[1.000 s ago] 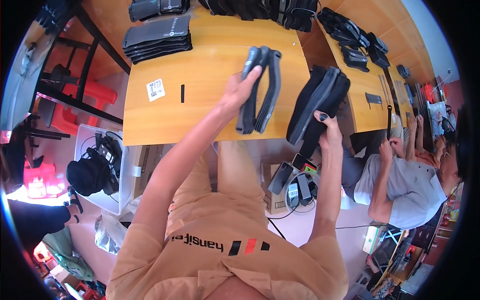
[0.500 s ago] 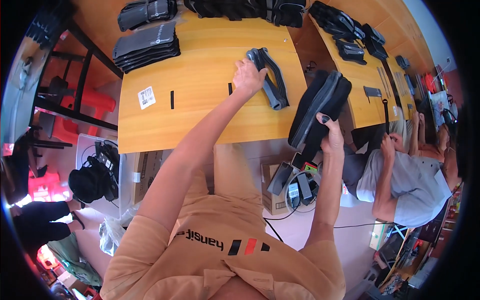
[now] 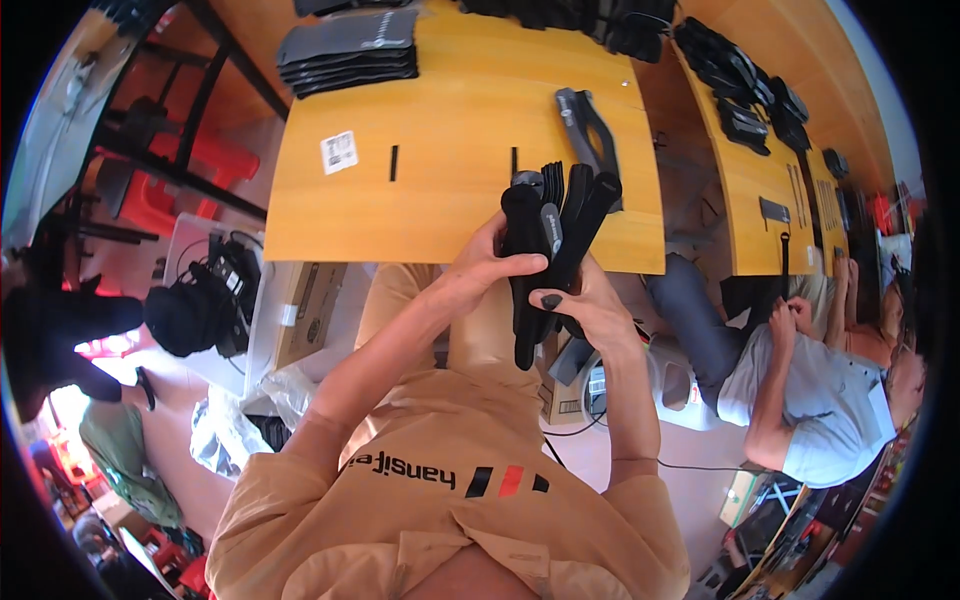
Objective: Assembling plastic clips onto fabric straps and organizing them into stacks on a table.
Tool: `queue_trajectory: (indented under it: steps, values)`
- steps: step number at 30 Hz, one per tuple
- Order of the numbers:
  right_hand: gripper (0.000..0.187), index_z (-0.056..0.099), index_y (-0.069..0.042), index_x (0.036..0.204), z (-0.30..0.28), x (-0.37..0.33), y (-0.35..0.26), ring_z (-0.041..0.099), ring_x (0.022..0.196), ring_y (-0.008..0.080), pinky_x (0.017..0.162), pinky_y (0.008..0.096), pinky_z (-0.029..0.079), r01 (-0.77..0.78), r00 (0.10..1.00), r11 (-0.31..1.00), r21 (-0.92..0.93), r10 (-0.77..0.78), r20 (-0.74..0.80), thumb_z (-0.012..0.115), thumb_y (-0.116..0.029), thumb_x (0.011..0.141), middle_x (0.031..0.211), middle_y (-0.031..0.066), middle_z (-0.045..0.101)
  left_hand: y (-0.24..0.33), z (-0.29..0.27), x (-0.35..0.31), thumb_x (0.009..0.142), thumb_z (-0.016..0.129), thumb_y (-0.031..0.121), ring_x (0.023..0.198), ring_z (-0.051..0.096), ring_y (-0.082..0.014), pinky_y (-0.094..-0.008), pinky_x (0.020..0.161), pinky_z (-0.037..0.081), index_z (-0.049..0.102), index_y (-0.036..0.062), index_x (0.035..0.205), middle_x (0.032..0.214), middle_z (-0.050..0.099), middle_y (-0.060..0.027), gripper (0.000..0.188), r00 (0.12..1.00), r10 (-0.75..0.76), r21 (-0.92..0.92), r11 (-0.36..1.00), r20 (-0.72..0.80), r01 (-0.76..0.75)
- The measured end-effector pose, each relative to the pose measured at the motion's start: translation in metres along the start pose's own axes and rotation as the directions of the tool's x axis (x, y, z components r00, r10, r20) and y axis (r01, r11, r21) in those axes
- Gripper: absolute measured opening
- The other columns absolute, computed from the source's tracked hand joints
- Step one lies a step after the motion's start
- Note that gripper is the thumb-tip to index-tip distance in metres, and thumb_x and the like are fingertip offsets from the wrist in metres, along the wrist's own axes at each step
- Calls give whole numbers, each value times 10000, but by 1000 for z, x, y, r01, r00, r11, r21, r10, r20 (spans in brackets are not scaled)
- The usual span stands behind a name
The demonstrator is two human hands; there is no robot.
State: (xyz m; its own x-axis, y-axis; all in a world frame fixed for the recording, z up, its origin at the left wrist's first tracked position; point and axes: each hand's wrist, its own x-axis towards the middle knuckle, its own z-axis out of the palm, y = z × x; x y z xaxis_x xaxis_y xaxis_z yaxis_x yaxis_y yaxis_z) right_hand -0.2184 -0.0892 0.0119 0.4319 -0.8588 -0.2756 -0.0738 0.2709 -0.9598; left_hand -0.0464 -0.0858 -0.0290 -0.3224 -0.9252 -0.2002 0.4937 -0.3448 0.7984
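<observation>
In front of me, over the table's near edge, I hold a bundle of folded black and grey fabric bands (image 3: pixel 548 240) between both hands. My left hand (image 3: pixel 480 268) grips its left side, thumb laid across the front. On the right side, my right hand (image 3: pixel 592 308) is closed round the lower part, its thumb, with a dark nail or cover, pressed on the bundle. The bundle stands roughly upright with its loose ends fanned at the top. Just beyond it, a looped grey-black band (image 3: pixel 588 130) lies on the table, its near end partly covered by the bundle.
On the wooden table (image 3: pixel 450 220) are a neat stack of grey-black pieces (image 3: pixel 350 58), a white label (image 3: pixel 339 151) and two black strips (image 3: pixel 394 163). More black bundles line the far edge. Rightward, a person in grey (image 3: pixel 800 400) works at another table. A bin of black items (image 3: pixel 200 315) stands lower left.
My left hand has left the looped band on the table and now grips the bundle. My right hand has brought the bundle from the right to the middle, turning it upright. The view has shifted.
</observation>
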Motion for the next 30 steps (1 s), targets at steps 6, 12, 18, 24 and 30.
queue_trajectory:
  steps: [6,12,18,24,30]
  values:
    - [586,434,7,1203,20,8,12,510,985,154,879,285,405,-134,990,983,122,128,60,679,-19,671,1069,66,525,-17,-23,-30,726,641,126,1052,491,-181,-321,953,364,432,-4,1227,1104,538,-91,558,982,97,-33,994,-164,-104]
    - [466,504,10,1135,27,11,23,537,929,136,821,250,442,-116,993,976,182,116,13,559,50,674,997,54,557,-25,-24,-37,700,698,133,1015,525,-186,-328,920,406,436,-19,1212,1085,552,-104,595,948,202,126,976,-246,-176]
    - [457,526,30,1130,28,6,25,559,879,111,798,229,447,5,996,994,106,4,-85,491,82,677,982,41,588,-2,-15,-46,628,824,189,1040,519,-184,-312,937,399,422,-11,1239,1091,559,-99,758,909,322,459,871,-264,-175]
    - [445,520,46,1145,39,-5,11,551,880,83,795,219,440,7,1000,987,163,-12,25,500,81,703,996,44,591,11,-32,-56,597,838,67,995,526,-132,-285,915,410,512,27,1177,1047,580,-28,667,1000,-12,-36,999,5,13]
    - [384,510,62,1160,53,0,20,547,910,94,823,220,434,121,984,990,71,-110,-144,511,45,777,999,66,593,1,-18,-56,662,772,37,979,553,-141,-287,893,428,504,39,1185,1031,593,-30,587,993,48,-226,971,-111,-72]
